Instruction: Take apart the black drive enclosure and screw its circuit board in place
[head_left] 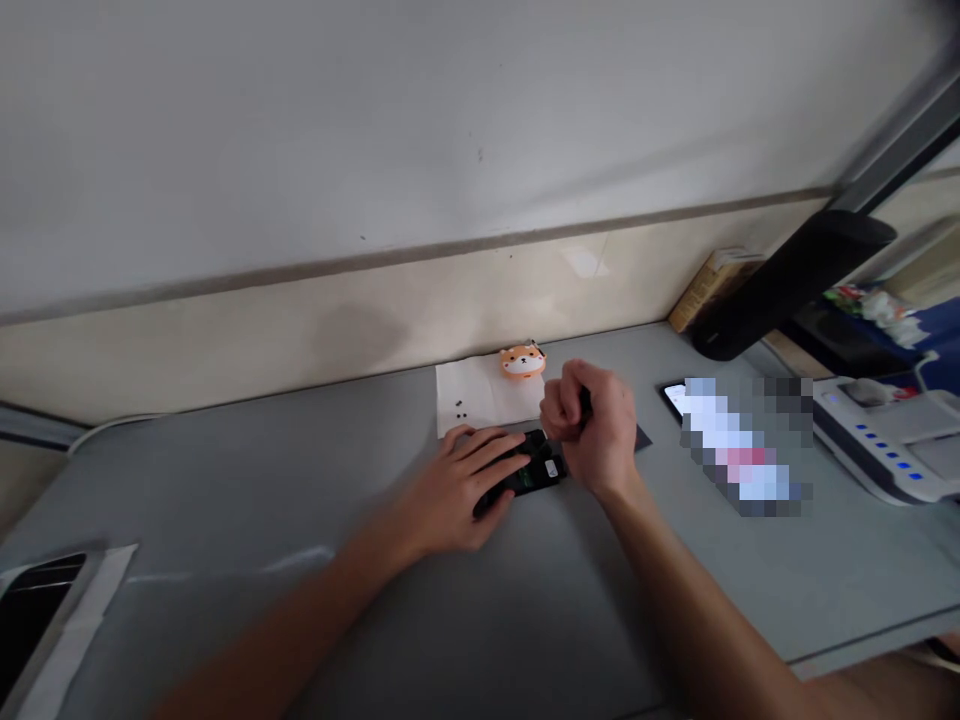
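Observation:
A small black device (534,472) with green parts showing lies on the grey table (300,480). My left hand (457,490) rests flat on its left end, fingers spread over it. My right hand (589,425) hovers just above the device's right side, closed in a fist around a thin dark tool (584,402) that pokes out between the fingers. Behind the device lies a white sheet of paper (480,395) carrying two tiny dark screws (460,410) and an orange animal-shaped figure (523,361).
A phone (675,398) with a lit screen lies right of my right hand. A white machine with blue lights (885,440) sits at the far right, a black lamp arm (787,285) and a cardboard box (709,285) behind it. A dark screen (34,610) lies at the left edge.

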